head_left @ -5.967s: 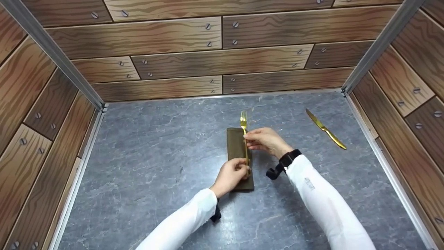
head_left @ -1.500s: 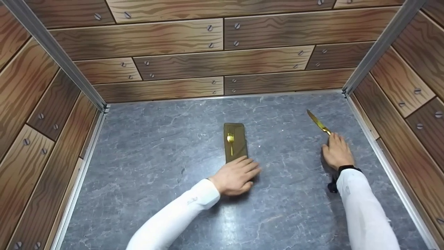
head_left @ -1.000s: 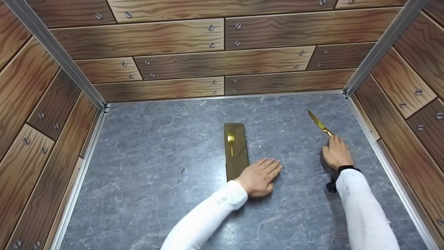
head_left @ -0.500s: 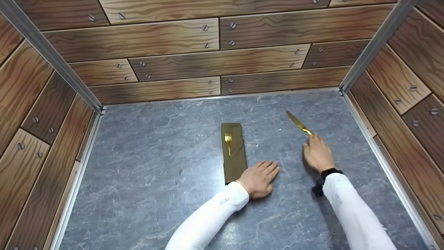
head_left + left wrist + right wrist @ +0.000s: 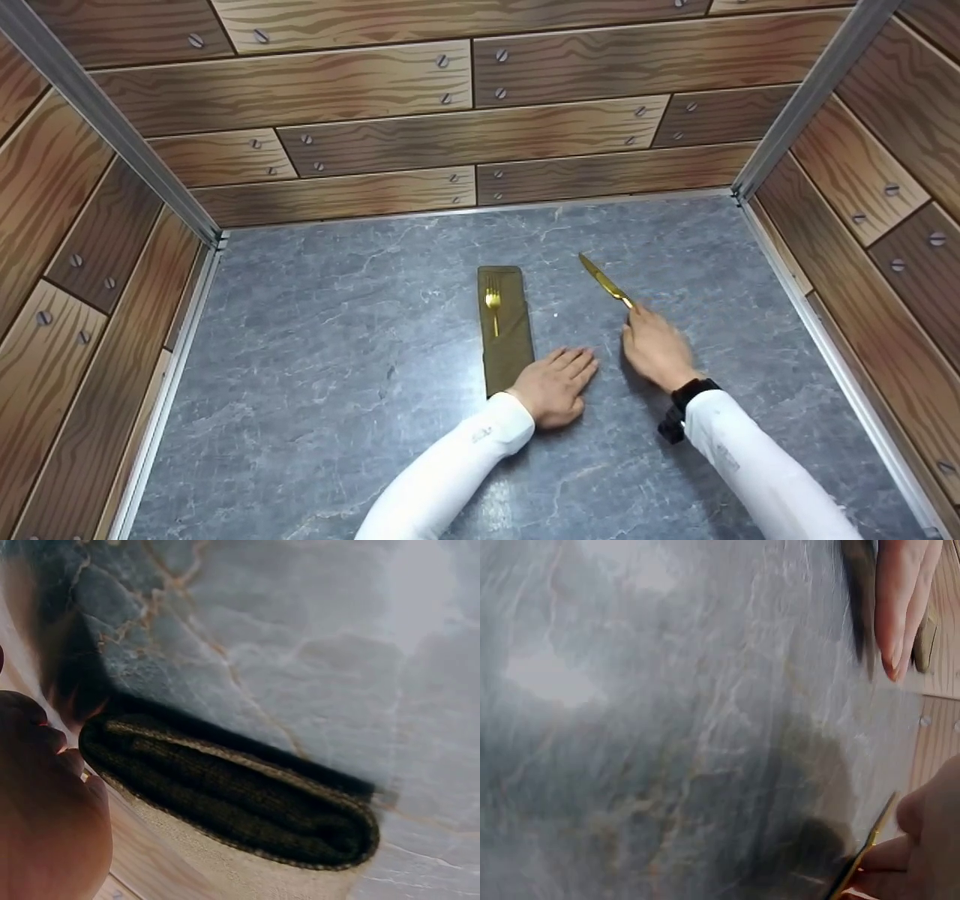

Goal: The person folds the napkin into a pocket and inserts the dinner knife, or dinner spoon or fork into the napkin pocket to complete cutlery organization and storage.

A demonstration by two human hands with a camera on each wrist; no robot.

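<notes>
A narrow, folded olive-brown cloth napkin (image 5: pixel 508 367) lies on the grey marbled surface. On it lies a gold fork (image 5: pixel 492 299), tines toward the back, the lower part of its handle hidden under a fold. My left hand (image 5: pixel 553 390) lies flat, fingers straight, by the napkin's near right edge and overlaps its corner. In the left wrist view the napkin's layered near end (image 5: pixel 225 791) shows beside that hand (image 5: pixel 49 810). My right hand (image 5: pixel 658 346) grips a gold knife (image 5: pixel 604 281) by the handle, blade pointing back and left; its lower handle is hidden by the hand.
A wood-patterned back wall (image 5: pixel 360 139) and similar left (image 5: pixel 105 247) and right (image 5: pixel 885 180) walls enclose the grey surface (image 5: pixel 315 360). Metal strips run along the corners and side edges.
The fork, earlier held over the napkin by both hands, now lies partly tucked into it. My left hand moved right off the napkin's middle. My right hand took the knife and brought it left.
</notes>
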